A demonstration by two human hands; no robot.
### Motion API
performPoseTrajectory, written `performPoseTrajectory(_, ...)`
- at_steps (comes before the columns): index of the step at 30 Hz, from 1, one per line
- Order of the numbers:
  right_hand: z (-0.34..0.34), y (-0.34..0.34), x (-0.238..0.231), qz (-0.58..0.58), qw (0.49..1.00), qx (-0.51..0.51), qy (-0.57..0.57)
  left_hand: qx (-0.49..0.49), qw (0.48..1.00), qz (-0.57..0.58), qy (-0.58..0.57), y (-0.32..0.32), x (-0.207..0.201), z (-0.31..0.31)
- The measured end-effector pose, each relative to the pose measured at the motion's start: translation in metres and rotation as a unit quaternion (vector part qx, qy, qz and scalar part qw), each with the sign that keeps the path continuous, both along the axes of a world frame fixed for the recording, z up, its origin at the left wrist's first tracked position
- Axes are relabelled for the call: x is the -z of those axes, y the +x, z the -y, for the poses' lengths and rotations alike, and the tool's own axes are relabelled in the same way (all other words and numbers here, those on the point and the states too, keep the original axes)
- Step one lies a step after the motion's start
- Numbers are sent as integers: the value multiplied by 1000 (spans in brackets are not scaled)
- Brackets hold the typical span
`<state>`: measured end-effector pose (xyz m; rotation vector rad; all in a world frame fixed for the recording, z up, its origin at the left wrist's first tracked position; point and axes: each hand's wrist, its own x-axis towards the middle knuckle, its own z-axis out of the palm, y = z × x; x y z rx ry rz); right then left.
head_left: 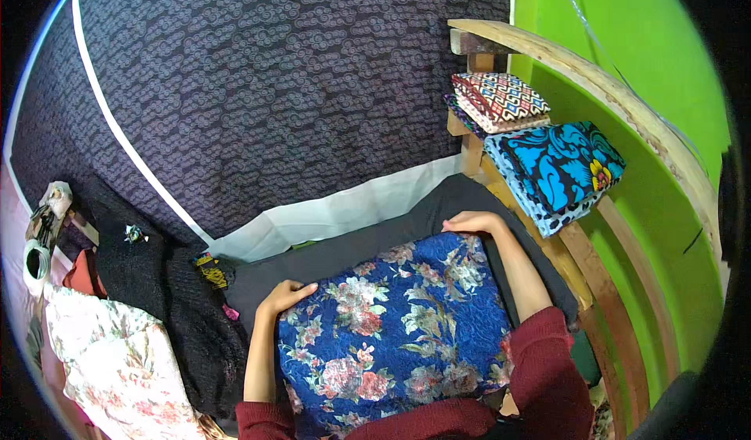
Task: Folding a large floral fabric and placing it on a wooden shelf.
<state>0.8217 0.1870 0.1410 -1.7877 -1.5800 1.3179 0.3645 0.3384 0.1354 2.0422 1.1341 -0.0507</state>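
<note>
A blue cloth with pink and white flowers lies spread in front of me over a dark grey padded surface. My left hand grips its far left corner, thumb on top and the other fingers mostly hidden at the edge. At the far right corner, my right hand is closed on the cloth's edge, fingers pointing left. The near side of the cloth reaches my maroon sleeves and body.
Folded patterned cloths and a folded blue-black floral cloth sit on a wooden rack at right. Black garments and a white floral cloth hang at left. A dark patterned curtain stands behind.
</note>
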Motion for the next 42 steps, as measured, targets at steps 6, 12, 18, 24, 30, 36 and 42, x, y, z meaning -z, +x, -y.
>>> performPoseTrajectory(6,24,-4,26,29,998,-22,43,17,999,-12,47,-17,-6,2)
performPoseTrajectory(12,22,-10,25,-154,988,3,30,-49,974,74,-207,-33,29,-7)
performPoseTrajectory(18,25,-20,30,88,989,117,10,-26,999,19,-21,-37,8,0)
performPoseTrajectory(24,-2,-90,-2,-55,967,-58,240,52,986,56,-148,-98,17,-7)
performPoseTrajectory(30,-32,-109,7,110,975,-188,-47,-41,941,183,-281,-79,24,30)
performPoseTrajectory(36,-40,-130,10,63,935,-312,-155,-108,932,210,-274,-96,40,34)
performPoseTrajectory(42,-11,-139,-3,-91,952,-292,-29,-204,890,349,-212,-75,12,71)
